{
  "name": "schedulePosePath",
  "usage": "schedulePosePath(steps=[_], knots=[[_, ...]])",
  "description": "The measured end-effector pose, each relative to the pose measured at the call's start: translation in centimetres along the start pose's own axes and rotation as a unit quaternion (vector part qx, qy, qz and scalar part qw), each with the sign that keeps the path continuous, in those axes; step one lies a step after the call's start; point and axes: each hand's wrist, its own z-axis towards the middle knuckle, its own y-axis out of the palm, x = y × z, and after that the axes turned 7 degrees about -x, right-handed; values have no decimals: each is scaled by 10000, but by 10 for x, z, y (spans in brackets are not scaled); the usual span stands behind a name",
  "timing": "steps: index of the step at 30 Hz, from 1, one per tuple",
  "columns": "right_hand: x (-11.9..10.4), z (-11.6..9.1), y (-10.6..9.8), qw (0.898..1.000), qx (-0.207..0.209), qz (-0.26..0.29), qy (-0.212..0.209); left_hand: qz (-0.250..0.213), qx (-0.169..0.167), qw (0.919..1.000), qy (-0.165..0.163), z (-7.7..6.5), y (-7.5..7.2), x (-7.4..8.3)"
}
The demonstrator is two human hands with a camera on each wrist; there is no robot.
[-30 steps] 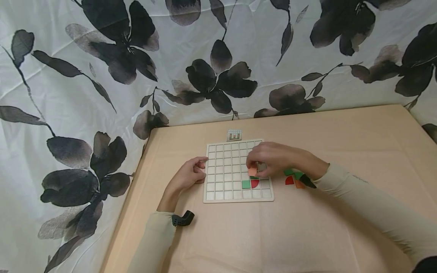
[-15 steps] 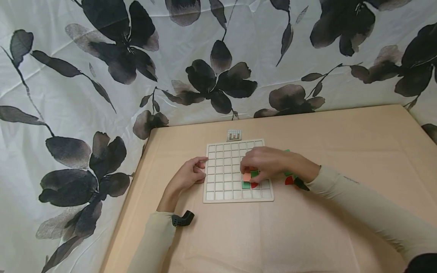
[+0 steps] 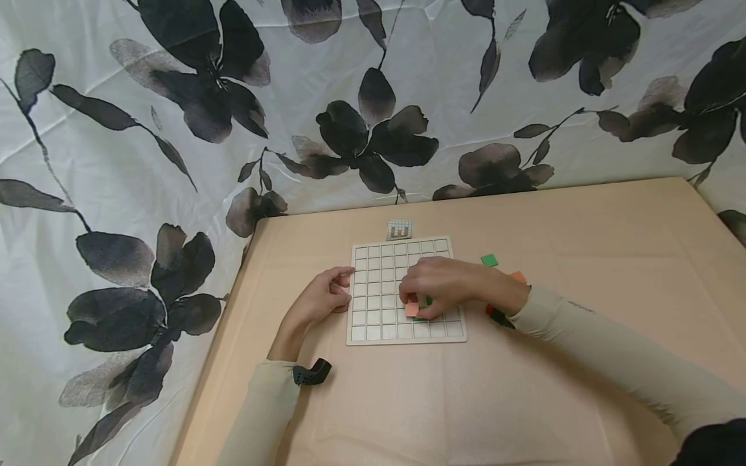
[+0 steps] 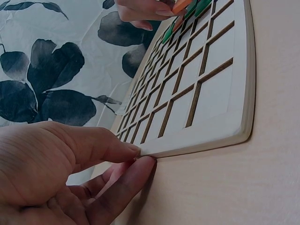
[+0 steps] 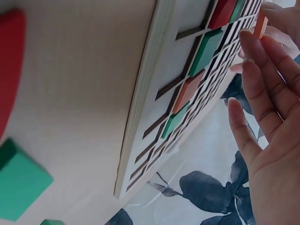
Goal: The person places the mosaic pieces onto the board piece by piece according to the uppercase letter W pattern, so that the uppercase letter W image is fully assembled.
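Note:
My right hand (image 3: 437, 285) pinches an orange tile (image 3: 412, 309) between thumb and fingers, low over the white grid board (image 3: 373, 317). In the right wrist view this tile (image 5: 260, 23) stands on edge between the fingertips. Set in the board's squares behind it are a red tile (image 5: 222, 13), a green tile (image 5: 206, 51) and an orange one (image 5: 188, 91), among others. The head view hides most of them under the hand. At the board's left edge my left hand (image 3: 323, 296) holds the rim, its thumb (image 4: 124, 151) and forefinger tips meeting right at the side.
Right of the board lie loose pieces: a green one (image 3: 489, 259), an orange one (image 3: 517, 277) partly behind the forearm, and a red one (image 5: 9, 65). A small card with a printed grid (image 3: 399, 230) lies beyond the board. Floral cloth (image 3: 326, 77) hangs behind the table.
My right hand has moved left and slightly nearer across the board, carrying the orange tile. The loose green and orange pieces at the right have come into fuller view. My left hand stays put.

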Motion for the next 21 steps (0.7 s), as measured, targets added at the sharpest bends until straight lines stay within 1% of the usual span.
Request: schedulePosePath(steps=[7, 14, 21], knots=[[-3, 9, 3, 9999, -66, -156, -34, 70, 26, 10000, -25, 0, 0, -1], [-3, 15, 7, 9988, 66, -420, -243, 92, 50, 9999, -6, 0, 0, -1], [-4, 19, 9, 9985, 30, -504, -229, 73, 46, 10000, -4, 0, 0, -1]])
